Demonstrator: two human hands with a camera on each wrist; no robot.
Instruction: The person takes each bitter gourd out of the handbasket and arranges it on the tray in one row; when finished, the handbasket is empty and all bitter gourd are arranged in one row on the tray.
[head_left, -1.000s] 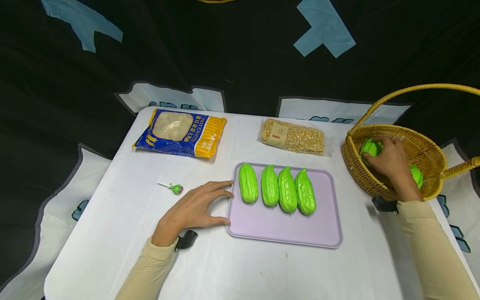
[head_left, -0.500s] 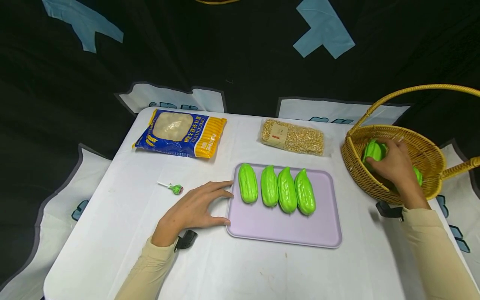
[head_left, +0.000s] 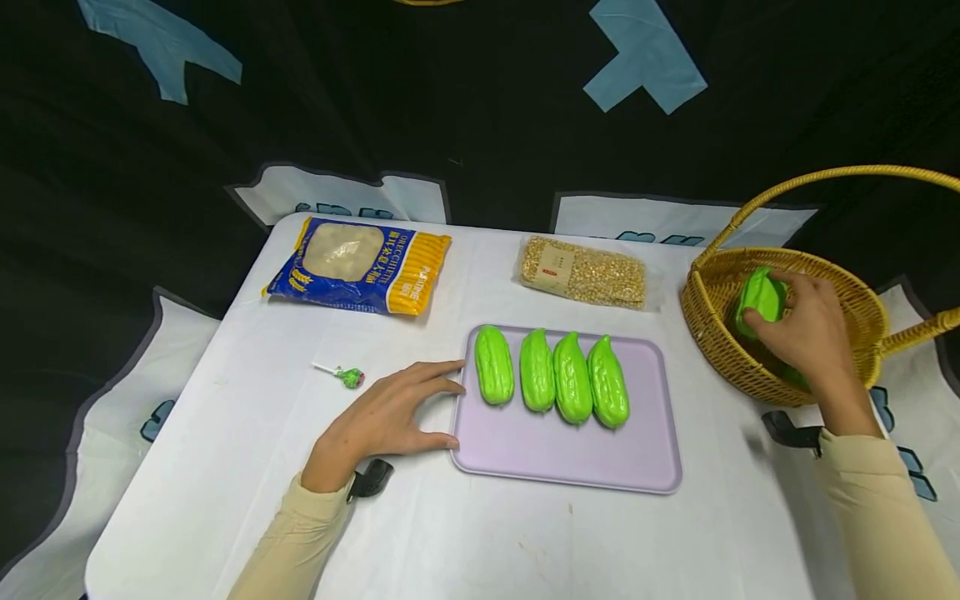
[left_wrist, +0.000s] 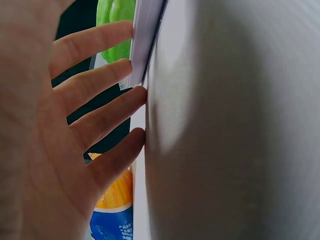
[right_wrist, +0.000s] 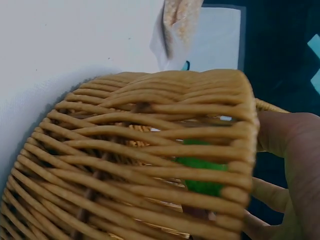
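My right hand (head_left: 806, 329) is inside the wicker basket (head_left: 720, 350) at the table's right edge and grips a green bitter gourd (head_left: 761, 298), lifted near the rim. Through the basket weave (right_wrist: 150, 150) the right wrist view shows a patch of the green gourd (right_wrist: 200, 172). My left hand (head_left: 390, 415) lies flat on the white table, fingers straight, touching the left edge of the lilac tray (head_left: 570, 458). Several green gourds (head_left: 551, 380) lie side by side on the tray. In the left wrist view the fingers (left_wrist: 100, 100) meet the tray's edge (left_wrist: 145, 45).
A blue and yellow pasta bag (head_left: 358, 265) lies at the back left, a clear bag of grain (head_left: 585, 272) at the back middle. A small lollipop (head_left: 347, 376) sits left of my left hand. Black cloth surrounds the table.
My right hand has raised the green gourd inside the basket and shifted slightly right. The left hand and the tray have stayed still.
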